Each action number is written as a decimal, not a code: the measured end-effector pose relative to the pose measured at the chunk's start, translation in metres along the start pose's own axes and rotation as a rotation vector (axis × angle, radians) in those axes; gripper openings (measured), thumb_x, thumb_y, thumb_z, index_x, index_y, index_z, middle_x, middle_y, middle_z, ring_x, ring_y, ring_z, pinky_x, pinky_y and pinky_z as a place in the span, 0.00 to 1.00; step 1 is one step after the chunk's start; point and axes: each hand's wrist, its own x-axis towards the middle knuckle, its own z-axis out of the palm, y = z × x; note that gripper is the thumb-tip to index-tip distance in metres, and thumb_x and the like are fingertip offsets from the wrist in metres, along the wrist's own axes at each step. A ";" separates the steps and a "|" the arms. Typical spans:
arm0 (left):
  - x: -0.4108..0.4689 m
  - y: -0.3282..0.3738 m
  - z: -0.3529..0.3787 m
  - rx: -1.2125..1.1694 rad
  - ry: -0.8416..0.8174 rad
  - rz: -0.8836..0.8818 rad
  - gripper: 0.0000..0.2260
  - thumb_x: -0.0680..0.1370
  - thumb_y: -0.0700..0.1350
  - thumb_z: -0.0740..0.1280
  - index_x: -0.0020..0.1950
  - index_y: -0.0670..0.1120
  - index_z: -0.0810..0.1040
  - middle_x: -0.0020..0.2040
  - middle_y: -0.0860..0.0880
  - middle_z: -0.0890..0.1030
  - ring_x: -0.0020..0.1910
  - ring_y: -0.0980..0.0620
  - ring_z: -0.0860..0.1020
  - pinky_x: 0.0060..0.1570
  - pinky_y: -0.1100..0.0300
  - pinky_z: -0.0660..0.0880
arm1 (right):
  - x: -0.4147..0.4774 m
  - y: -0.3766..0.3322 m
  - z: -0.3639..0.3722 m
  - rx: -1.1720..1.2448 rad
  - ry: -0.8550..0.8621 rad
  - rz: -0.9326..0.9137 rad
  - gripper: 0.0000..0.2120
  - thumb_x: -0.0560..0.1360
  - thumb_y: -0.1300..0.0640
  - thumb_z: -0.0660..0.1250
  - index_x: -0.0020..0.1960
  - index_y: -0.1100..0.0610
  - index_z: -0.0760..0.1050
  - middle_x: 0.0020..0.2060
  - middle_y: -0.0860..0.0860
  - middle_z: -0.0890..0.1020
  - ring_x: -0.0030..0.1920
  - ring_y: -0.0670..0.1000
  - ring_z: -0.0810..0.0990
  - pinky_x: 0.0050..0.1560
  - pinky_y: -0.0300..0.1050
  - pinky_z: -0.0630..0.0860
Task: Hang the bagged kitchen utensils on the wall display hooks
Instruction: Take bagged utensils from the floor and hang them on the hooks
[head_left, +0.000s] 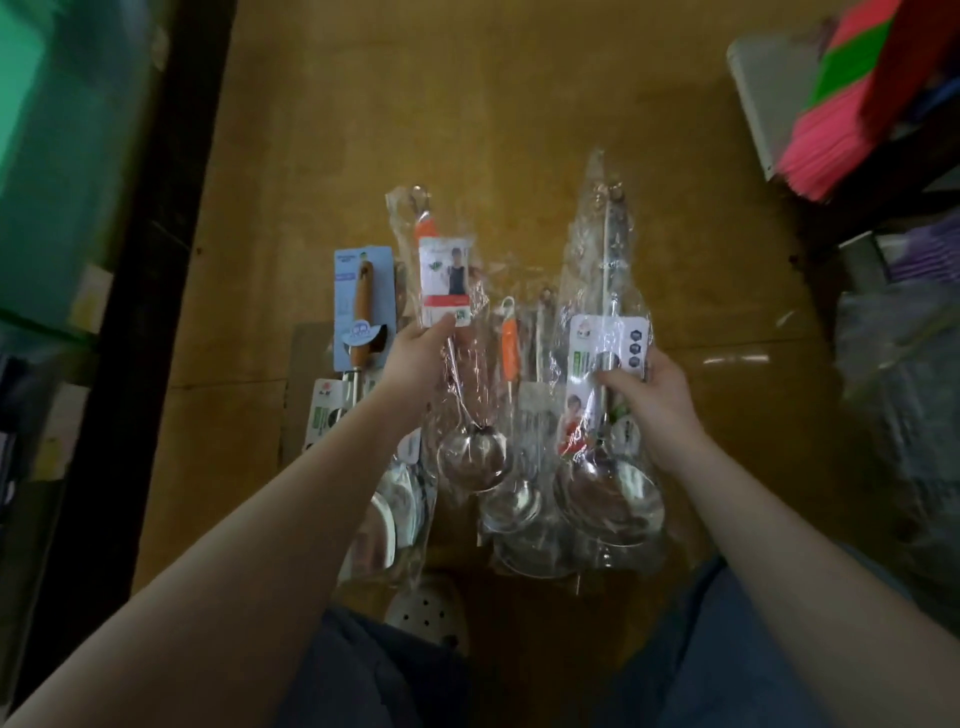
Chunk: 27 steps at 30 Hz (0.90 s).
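My left hand grips a clear-bagged ladle with an orange handle tip and a white-and-red label; its steel bowl hangs below my fingers. My right hand grips a second, larger bagged steel ladle by its shaft, at its white label. Both are held above the brown floor. Under them lie more bagged utensils: one with a wooden handle on a blue card and one with an orange handle. No wall hooks are in view.
A brown floor fills the middle. A dark shelf post with green-lit goods stands on the left. Pink and green items and plastic-wrapped goods crowd the right. My knees and a white perforated shoe are at the bottom.
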 end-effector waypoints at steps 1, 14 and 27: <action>0.003 -0.001 0.001 0.040 -0.012 -0.046 0.10 0.80 0.52 0.61 0.48 0.47 0.76 0.39 0.47 0.74 0.35 0.50 0.70 0.39 0.56 0.68 | 0.001 0.001 0.000 -0.016 0.002 0.010 0.38 0.72 0.55 0.71 0.76 0.58 0.55 0.72 0.55 0.65 0.70 0.58 0.67 0.69 0.56 0.66; 0.024 -0.036 0.017 0.304 -0.207 -0.050 0.09 0.80 0.44 0.63 0.55 0.41 0.78 0.46 0.44 0.79 0.45 0.47 0.77 0.47 0.52 0.76 | 0.003 0.018 0.041 -0.109 0.024 -0.025 0.11 0.74 0.57 0.67 0.55 0.59 0.72 0.48 0.51 0.78 0.48 0.53 0.77 0.58 0.51 0.74; 0.041 -0.059 0.034 0.903 -0.182 0.020 0.10 0.80 0.39 0.58 0.52 0.37 0.78 0.51 0.42 0.81 0.50 0.44 0.79 0.41 0.58 0.72 | 0.011 0.027 0.064 -0.816 0.153 -0.087 0.19 0.79 0.50 0.61 0.63 0.63 0.71 0.51 0.58 0.80 0.44 0.54 0.78 0.35 0.44 0.73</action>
